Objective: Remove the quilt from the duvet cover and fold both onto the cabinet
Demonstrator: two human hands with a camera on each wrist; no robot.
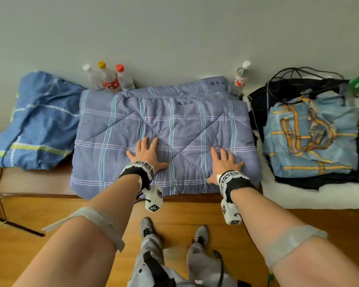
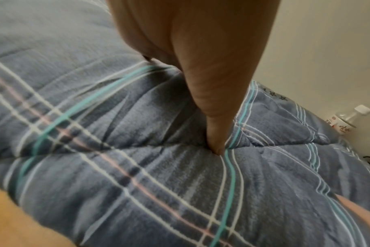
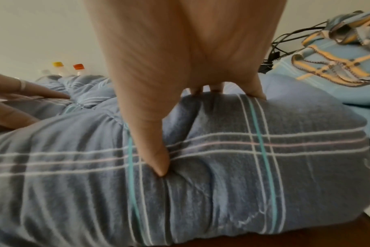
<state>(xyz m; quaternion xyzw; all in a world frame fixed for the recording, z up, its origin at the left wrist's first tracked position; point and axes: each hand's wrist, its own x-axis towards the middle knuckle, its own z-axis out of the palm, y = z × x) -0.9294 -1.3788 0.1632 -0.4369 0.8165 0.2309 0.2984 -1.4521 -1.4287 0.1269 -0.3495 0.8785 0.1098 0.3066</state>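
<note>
From the head view, the folded quilt (image 1: 166, 137) lies on the cabinet (image 1: 37, 183), the duvet cover (image 1: 39, 121) bundled at its nine o'clock. The left hand (image 1: 147, 154) and right hand (image 1: 224, 164) lie flat, each grip spread wide. The left wrist view shows a thumb (image 2: 213, 127) dug into a seam. The right wrist view shows fingertips (image 3: 258, 93) sinking in; better to press evenly outward toward three and nine o'clock, squeezing air out.
</note>
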